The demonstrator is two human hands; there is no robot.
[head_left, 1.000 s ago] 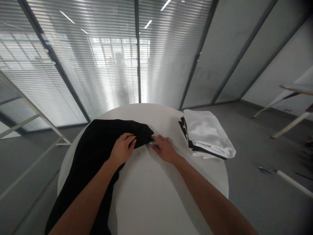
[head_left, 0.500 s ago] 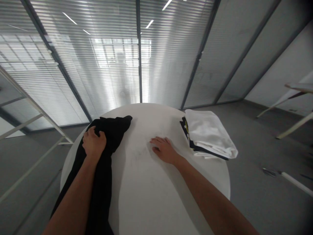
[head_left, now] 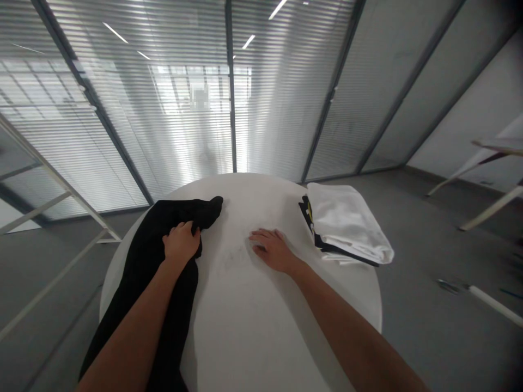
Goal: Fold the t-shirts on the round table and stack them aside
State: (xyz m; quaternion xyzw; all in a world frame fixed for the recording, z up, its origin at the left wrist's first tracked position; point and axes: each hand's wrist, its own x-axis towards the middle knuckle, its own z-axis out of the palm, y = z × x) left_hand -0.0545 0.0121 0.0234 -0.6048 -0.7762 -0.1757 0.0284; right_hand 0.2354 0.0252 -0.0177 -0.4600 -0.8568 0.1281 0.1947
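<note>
As our half-curled left hand, grip unclear, seemingly arranges black cloth at the table's left edge, our empty right hand lies spread. Smoothing likely needs both.

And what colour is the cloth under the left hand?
The cloth is black, no pattern visible; best seen in the head view.

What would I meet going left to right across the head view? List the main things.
Pale frame → black cloth → right hand → folded stack with white cloth on top → pale furniture leg.
</note>
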